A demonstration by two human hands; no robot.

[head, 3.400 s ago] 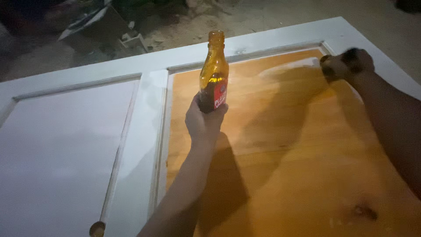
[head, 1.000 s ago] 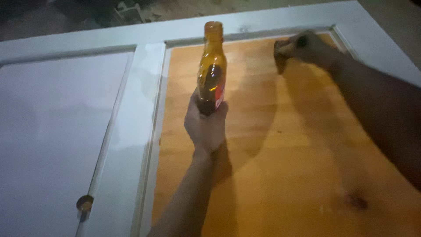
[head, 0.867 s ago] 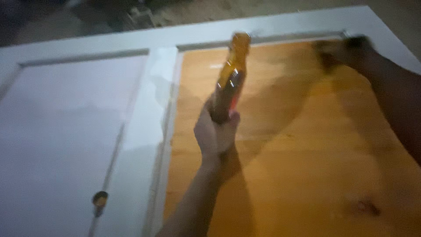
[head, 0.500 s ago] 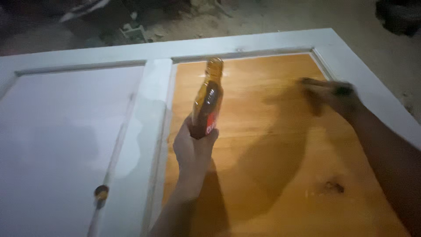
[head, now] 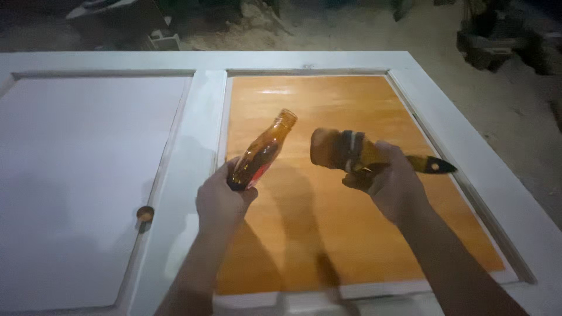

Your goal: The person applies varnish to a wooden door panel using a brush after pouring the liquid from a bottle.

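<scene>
Orange-brown finish covers one recessed panel of a white door lying flat; the panel to its left is plain white. Judging from that, one of two panels looks coated and the other is not yet touched. Over the orange panel, the left hand is wrapped around one amber bottle, tilted with its open neck towards the brush. The right hand is closed on the handle of one paintbrush, bristles pointing at the bottle's mouth, close but apart. One small round knob sits on the rail left of the orange panel.
</scene>
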